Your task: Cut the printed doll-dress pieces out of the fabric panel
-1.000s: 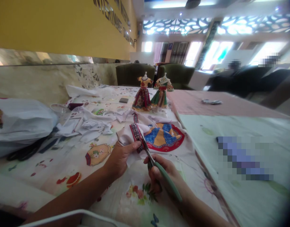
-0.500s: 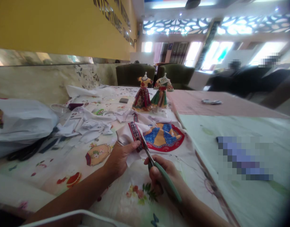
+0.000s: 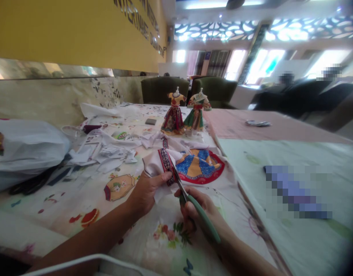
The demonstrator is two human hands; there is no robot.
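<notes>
a crinkled white bag (image 3: pixel 29 147) slumped at the left of the flower-printed tablecloth (image 3: pixel 87 237), a gold and dark patch showing on its side; what lay inside could not be told. the left hand (image 3: pixel 143 195) had its thumb and fingers closed on thin white cloth (image 3: pixel 153 163), beside a dark, red-edged patterned band (image 3: pixel 165 161). the right hand (image 3: pixel 199 209) was curled around the green handles of the scissors (image 3: pixel 203 218), whose slim metal blades met the band just beside the left thumb. a blue and tan printed shape with a curved red border (image 3: pixel 201 168) spread to the right. crumpled white scraps (image 3: pixel 115 155) lay between the bag and the cloth, and two small dress forms (image 3: pixel 173 117) in full, flared skirts stood upright behind.
</notes>
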